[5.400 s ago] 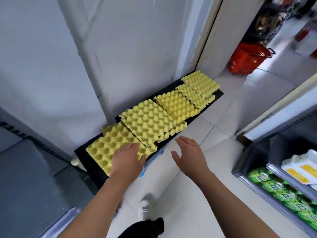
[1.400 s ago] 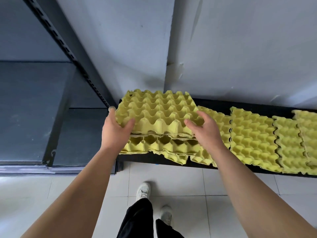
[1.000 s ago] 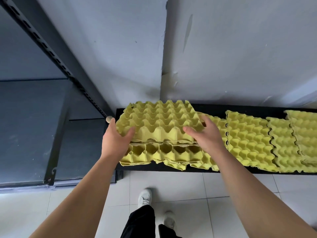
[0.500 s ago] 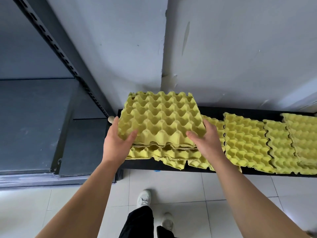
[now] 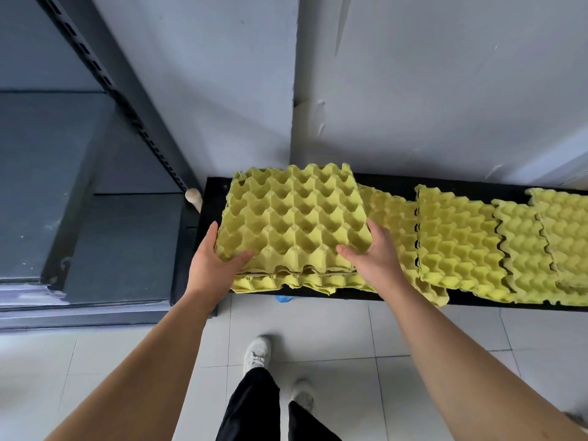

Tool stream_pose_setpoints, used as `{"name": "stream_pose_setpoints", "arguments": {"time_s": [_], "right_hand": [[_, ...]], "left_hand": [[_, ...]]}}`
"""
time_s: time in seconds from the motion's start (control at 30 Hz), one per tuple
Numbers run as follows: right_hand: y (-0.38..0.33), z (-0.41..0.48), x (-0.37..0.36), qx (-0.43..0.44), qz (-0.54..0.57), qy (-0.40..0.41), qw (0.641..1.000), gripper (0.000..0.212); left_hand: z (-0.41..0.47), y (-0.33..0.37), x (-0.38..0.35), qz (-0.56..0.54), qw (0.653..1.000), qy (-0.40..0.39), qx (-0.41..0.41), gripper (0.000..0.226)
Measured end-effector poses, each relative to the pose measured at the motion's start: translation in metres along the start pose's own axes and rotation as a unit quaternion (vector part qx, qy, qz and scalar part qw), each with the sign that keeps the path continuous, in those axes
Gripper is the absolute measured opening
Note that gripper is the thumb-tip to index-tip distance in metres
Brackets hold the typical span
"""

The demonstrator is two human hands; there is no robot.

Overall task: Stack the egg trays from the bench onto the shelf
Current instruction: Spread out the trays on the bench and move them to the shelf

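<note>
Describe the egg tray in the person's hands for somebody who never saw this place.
Find the black bench along the white wall, then its left end beside the dark shelf. The top tray there is the only one held by the left hand and right hand.

Nothing for you to read here, honestly. The egg trays point(image 5: 294, 218), the bench point(image 5: 391, 181) under them, the shelf point(image 5: 124, 246) and the wall point(image 5: 445, 90) show no legible text, label, brand or number.
</note>
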State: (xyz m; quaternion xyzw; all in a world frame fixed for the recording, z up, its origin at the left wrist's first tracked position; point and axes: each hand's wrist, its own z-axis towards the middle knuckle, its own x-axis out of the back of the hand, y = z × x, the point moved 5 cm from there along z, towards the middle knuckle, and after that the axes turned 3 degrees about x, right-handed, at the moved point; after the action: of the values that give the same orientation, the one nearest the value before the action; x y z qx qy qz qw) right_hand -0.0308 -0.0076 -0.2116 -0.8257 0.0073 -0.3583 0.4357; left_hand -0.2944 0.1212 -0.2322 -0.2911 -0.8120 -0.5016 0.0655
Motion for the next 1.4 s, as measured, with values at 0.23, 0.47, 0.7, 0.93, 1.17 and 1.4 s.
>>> {"name": "stream_pose_setpoints", "arguments": {"time_s": [0.23, 0.47, 0.7, 0.93, 1.17, 1.4], "right_hand": [[0.043, 0.02, -0.028, -0.05, 0.052, -0.008, 0.997, 0.094], [0.063, 0.019, -0.04, -0.083, 0.109, 0.007, 0.991, 0.101], [0.065, 0.018, -0.038, -0.063, 0.116, 0.021, 0.991, 0.067], [0.105, 0.008, -0.045, -0.109, 0.201, -0.034, 0.973, 0.024], [0.111, -0.003, -0.054, -0.165, 0.254, -0.07, 0.951, 0.053], [0.105, -0.002, -0.06, -0.152, 0.319, -0.089, 0.931, 0.056]], "left_hand": [[0.026, -0.029, -0.024, 0.029, 0.999, -0.026, 0.015, 0.091], [0.03, -0.038, -0.05, 0.334, 0.939, 0.008, -0.078, 0.109], [0.027, -0.037, -0.082, 0.439, 0.874, 0.041, -0.203, 0.096], [0.028, -0.044, -0.081, 0.377, 0.906, 0.053, -0.183, 0.059], [0.02, -0.023, -0.066, 0.368, 0.898, 0.079, -0.227, 0.057], [0.018, 0.015, -0.046, 0.336, 0.92, 0.069, -0.188, 0.061]]}}
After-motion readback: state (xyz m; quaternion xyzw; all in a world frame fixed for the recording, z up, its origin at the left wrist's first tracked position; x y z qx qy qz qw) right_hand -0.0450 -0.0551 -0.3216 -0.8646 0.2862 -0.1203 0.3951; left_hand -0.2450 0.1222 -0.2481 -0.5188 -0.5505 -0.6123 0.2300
